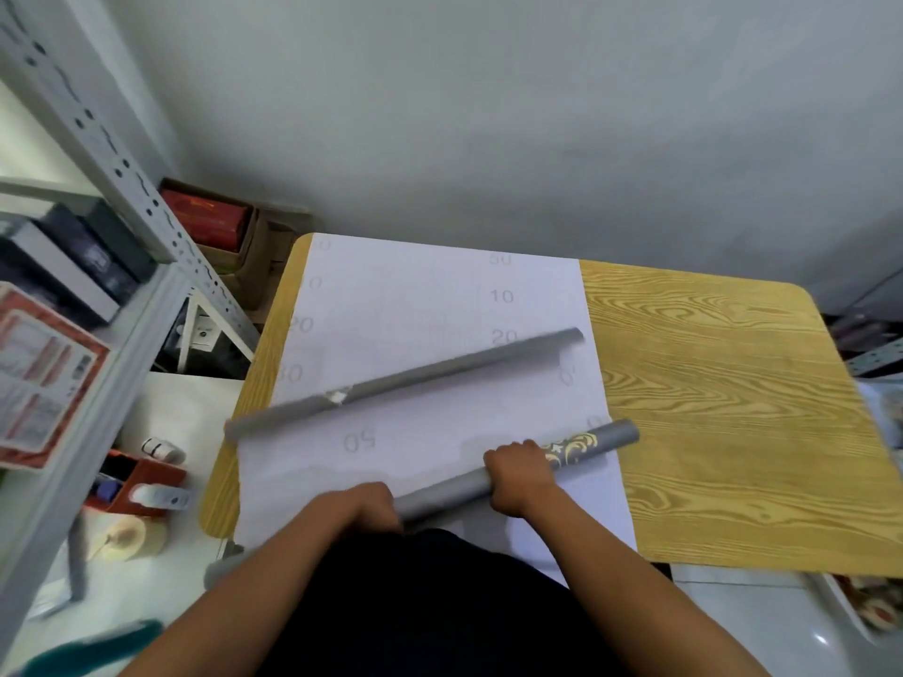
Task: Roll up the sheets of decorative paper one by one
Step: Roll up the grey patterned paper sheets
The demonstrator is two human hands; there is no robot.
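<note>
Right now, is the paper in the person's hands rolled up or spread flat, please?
Rolled up: the held sheet forms a tight grey tube, gripped by the left hand and right hand.

Near roll (518, 469): its stretch under the right hand (520, 476) and its end under the left hand (374, 505) are being hidden.
Far roll (405, 381): lying beyond the grip, it is appearing motion-blurred; the pale mark at mid-length is remaining unidentifiable.
Fingers: curling under the near roll, out of sight.
White sheet (430, 305): its near edge is being covered by the dark clothing (440, 603).
</note>
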